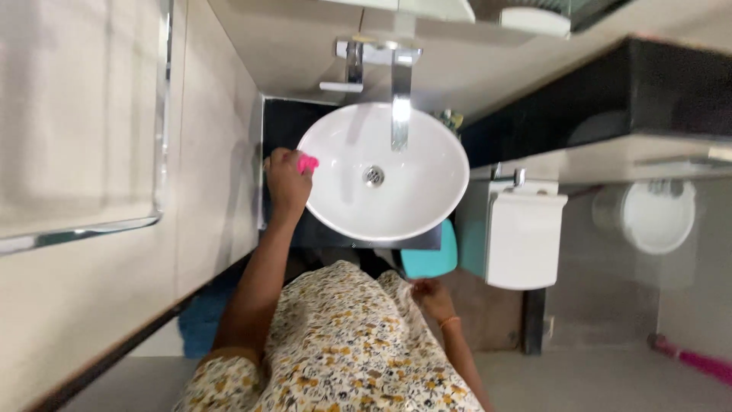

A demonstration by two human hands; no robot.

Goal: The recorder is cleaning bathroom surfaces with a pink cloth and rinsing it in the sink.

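Head view: left hand (287, 181) clenched around pink sponge (308, 162), pressed on left rim of white sink (412, 206); right hand (431, 297) loosely curled, empty, against dress. Scrubbing apparently just begun; bowl, drain, faucet (399, 107) seemingly untouched.

We see the white basin (381, 179) open inside, only the drain (374, 176) at its middle. The chrome tap (399, 99) overhangs its far rim. The wall (213, 137) seems to crowd the left rim closely.
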